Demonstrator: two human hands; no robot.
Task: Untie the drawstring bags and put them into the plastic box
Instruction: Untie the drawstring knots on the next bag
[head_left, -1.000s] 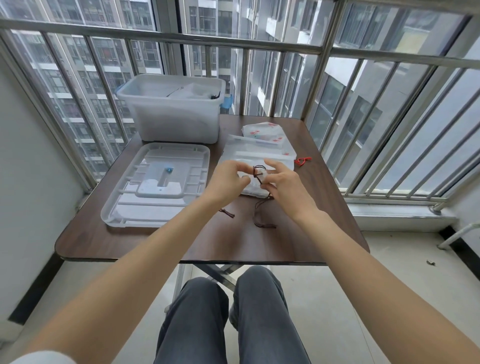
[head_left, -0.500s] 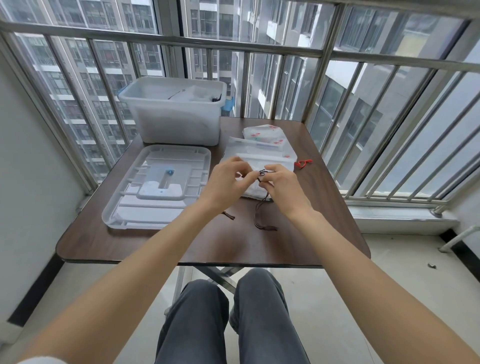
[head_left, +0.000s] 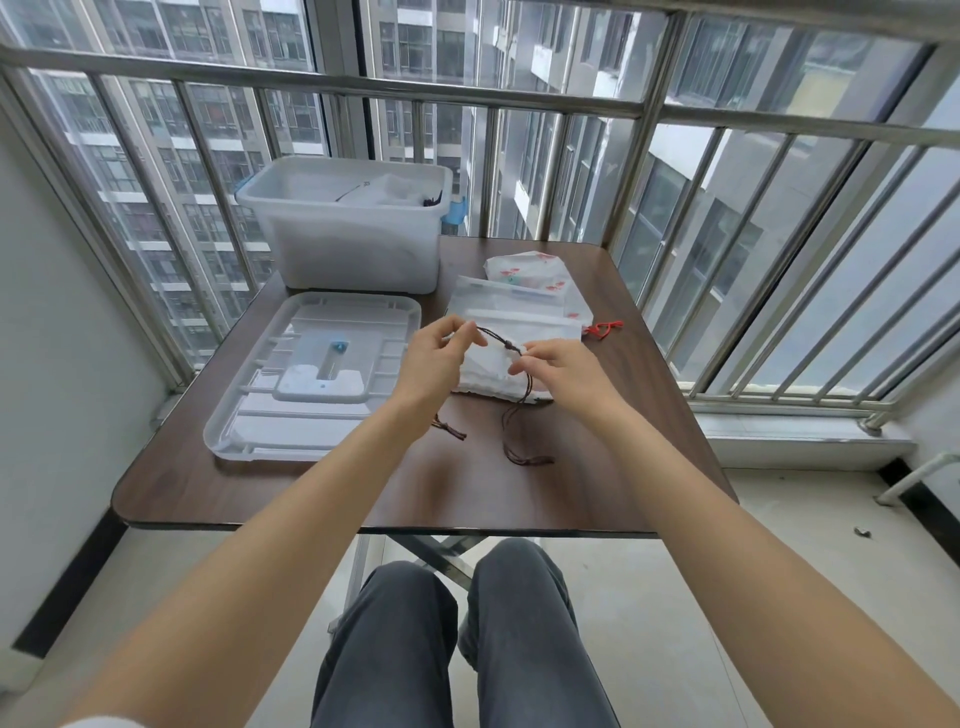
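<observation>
left hand (head_left: 434, 358) fingers pinching brown drawstring (head_left: 496, 338) | right hand (head_left: 563, 371) fingers pinching same cord at white bag (head_left: 493, 371); bag lying on desk (head_left: 311, 488) | plastic box (head_left: 353, 244) sitting behind

Grey trousers (head_left: 457, 649), white sleeve edge (head_left: 98, 721)

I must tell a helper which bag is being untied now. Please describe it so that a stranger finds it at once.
On the dark brown wooden table, look right of the clear plastic lid. The stack of white drawstring bags lies there; it is the nearest bag. Only its dark brown cord is pinched by the left hand and right hand.
</observation>
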